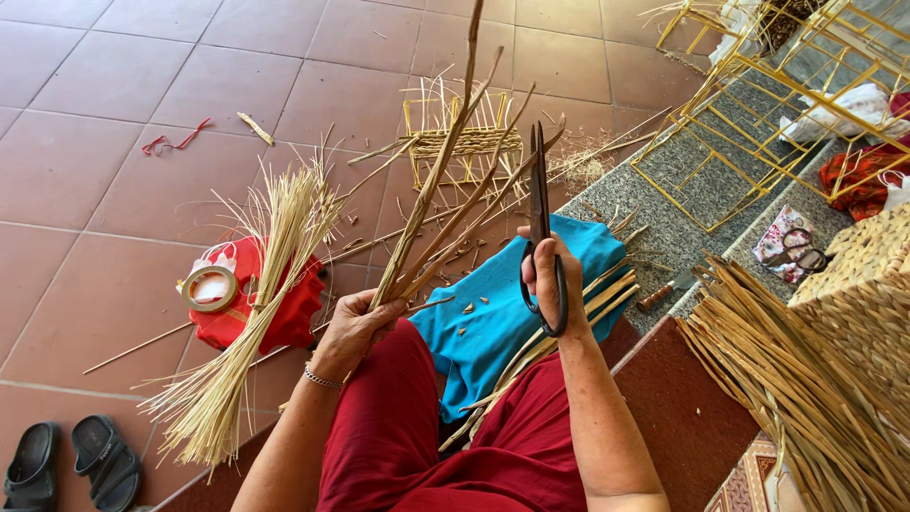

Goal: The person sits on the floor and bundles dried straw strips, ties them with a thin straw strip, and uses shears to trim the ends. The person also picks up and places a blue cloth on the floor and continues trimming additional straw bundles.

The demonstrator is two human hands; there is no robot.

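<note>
Black sandals [71, 463] sit at the tiled floor's [85, 152] lower left corner, and a bundle of pale straw [248, 313] lies across a red bag [256, 308] with a tape roll [209, 288] on it. The left hand [355, 325] is closed around the lower ends of a few long reed stalks [438, 180], which fan upward. They look light, stiff and brittle, so they are best held low, as they are here. The right hand [548, 280] grips black scissors [540, 223], blades together and pointing up, above a blue cloth [493, 313]. Yellow wire frames [758, 114] stand at right.
</note>
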